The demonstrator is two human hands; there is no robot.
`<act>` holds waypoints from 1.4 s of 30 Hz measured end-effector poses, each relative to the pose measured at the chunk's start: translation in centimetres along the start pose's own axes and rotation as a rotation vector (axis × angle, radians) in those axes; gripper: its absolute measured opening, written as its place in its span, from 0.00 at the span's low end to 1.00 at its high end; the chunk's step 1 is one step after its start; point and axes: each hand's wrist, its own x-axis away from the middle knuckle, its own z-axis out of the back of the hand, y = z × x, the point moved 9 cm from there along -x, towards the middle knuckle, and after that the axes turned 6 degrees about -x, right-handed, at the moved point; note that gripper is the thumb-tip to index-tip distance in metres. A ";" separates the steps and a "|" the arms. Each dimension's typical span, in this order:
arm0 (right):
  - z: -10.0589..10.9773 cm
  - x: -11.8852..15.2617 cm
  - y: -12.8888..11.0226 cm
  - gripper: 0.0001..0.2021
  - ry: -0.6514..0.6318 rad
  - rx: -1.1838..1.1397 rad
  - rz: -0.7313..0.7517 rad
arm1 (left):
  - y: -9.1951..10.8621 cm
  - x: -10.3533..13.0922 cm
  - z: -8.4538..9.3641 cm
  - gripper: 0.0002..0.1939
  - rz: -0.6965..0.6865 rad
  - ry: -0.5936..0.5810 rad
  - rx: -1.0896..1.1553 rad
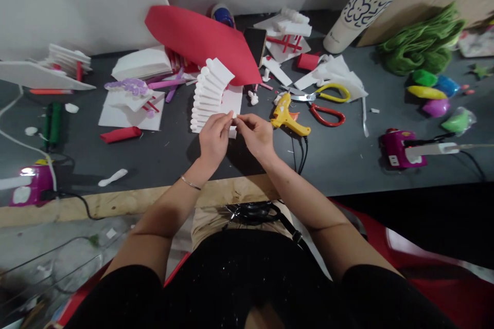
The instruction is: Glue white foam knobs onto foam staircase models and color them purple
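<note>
My left hand [214, 136] and my right hand [256, 135] meet fingertip to fingertip over the front of the table. Between the pinched fingers shows a tiny white piece [234, 115], mostly covered, so its kind cannot be made out. Just beyond my left hand lies a fanned white piece with rounded strip ends [208, 95], resting on a white sheet [232, 97]. Right of my right hand is a yellow hot glue gun [284, 113]. A small white figure [253, 97] sits behind the fingers.
Scissors with yellow and red handles [317, 98] lie at right, before a white bottle [363, 7]. Red sheet [204, 41], phone [254, 43] and green yarn [422, 41] are at the back. Purple power sockets [403, 149] with cords stand right and left. A white spoon-shaped piece [113, 177] lies front left.
</note>
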 end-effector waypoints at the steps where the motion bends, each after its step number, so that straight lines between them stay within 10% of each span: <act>1: 0.0 0.0 -0.1 0.08 -0.002 0.005 0.006 | -0.3 0.0 0.1 0.18 0.025 0.003 0.003; 28: -0.3 -0.7 -0.8 0.09 -0.128 0.046 0.044 | -1.6 -0.7 -0.2 0.16 0.134 -0.097 0.190; 37: 7.0 -0.7 -6.5 0.17 -0.056 0.847 0.254 | -5.4 -0.2 -2.3 0.21 0.491 -0.068 0.667; 42: 9.7 -0.6 -3.8 0.22 -0.142 1.252 0.186 | -4.9 0.1 -3.0 0.20 0.555 -0.114 0.775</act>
